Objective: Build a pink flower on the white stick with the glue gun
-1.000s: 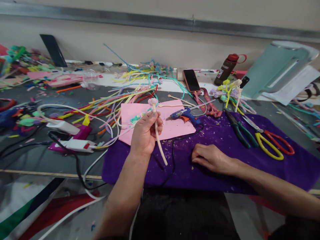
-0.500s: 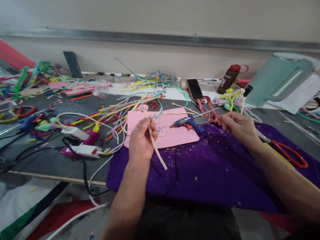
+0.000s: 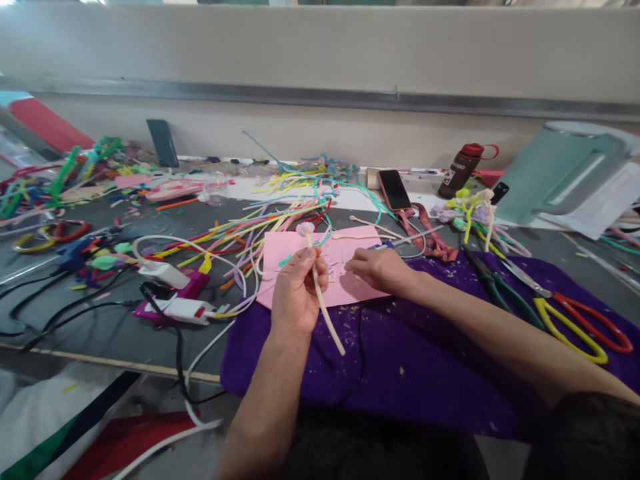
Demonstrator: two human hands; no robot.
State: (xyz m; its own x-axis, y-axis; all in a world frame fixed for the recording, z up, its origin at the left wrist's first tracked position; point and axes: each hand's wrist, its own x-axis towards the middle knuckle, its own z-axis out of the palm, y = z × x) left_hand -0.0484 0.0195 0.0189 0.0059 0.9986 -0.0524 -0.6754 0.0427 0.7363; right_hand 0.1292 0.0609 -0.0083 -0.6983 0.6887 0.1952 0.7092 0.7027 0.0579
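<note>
The left hand (image 3: 300,287) pinches a thin cream fuzzy stem (image 3: 325,309) at centre frame. The right hand (image 3: 380,270), fingers curled, hovers over pink rectangular paper (image 3: 280,250).

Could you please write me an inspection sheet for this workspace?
Surface: purple cloth, scrap-flecked, on a dark table; pink sheet overlaps it.
Job's things: pale stem with fluffy tip; blue tool mostly hidden.
Clutter: coloured strands heaped; scissors and pliers at right.
Left hand: grip closed on the stem.
Right hand: over the sheet; grip contents unclear.
Cables: black and white ones loop at left, past the table edge.
Surroundings: phone, bottle behind.
Spilled liquid: nothing seen.
</note>
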